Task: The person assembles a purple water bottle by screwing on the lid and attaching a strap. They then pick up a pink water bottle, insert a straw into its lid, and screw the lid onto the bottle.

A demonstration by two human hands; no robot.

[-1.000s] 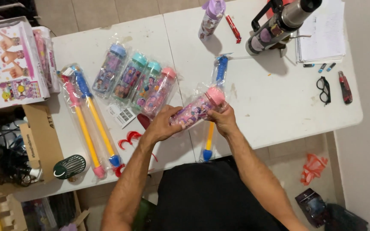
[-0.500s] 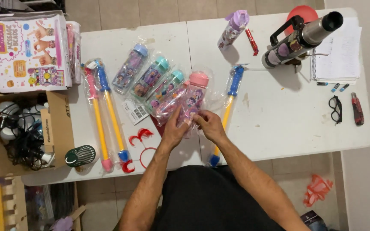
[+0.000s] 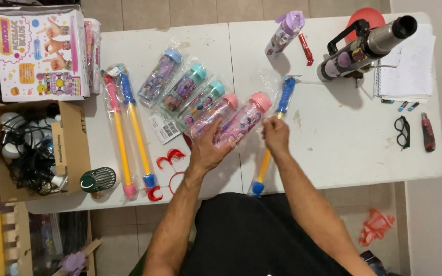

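On the white worktop (image 3: 333, 153), near its front edge, lies a pink-capped bottle in a clear bag (image 3: 244, 120), the last one in a slanted row of wrapped bottles. The left hand (image 3: 206, 148) rests on its lower end, with the fingers spread flat over the bag and over the neighbouring pink-capped bottle (image 3: 215, 113); the hand covers the bottoms of both. The right hand (image 3: 276, 134) is just beside the bottle cap, with the fingers curled and pinching the edge of the plastic; whether they grip the bag firmly is hard to tell. Under this hand runs a blue and yellow water pump toy (image 3: 272, 138), its middle part hidden by the hand. Further left in the row are two teal-capped bottles (image 3: 193, 89) and a blue-capped bottle (image 3: 160, 76). A cardboard box (image 3: 37, 148) at the left is cut off by the picture edge.
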